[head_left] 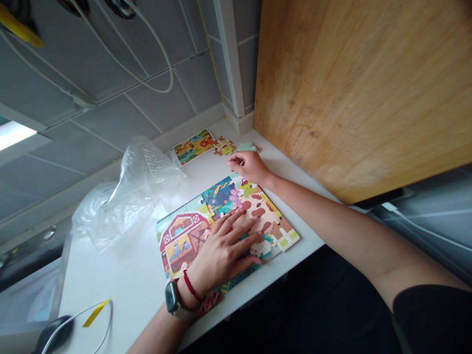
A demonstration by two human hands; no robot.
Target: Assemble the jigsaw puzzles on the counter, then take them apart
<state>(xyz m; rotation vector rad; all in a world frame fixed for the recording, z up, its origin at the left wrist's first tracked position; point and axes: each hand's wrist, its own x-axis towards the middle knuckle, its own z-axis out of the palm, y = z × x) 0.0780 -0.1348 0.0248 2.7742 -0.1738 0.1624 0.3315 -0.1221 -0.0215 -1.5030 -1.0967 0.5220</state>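
A jigsaw puzzle (188, 246) with a red barn, a brown-spotted cow and a fence lies on the white tabletop. My left hand (228, 246), with a watch and a red cord at the wrist, rests on it with fingers spread flat, covering part of the middle. Beyond the puzzle's far right edge, my right hand (252, 167) is closed with curled fingers. Anything in its fingers is too small or hidden to make out. Right behind it lie loose green puzzle pieces (248, 147) and a cluster of yellow-brown puzzle pieces (223, 146).
A picture card (193, 146) with a lion lies at the back. Crumpled clear plastic (125, 191) stands left of the puzzle. A wooden panel (350, 98) borders the table's right side. White cables (110, 314) lie at the front left; another cable (171, 73) hangs by the tiled wall.
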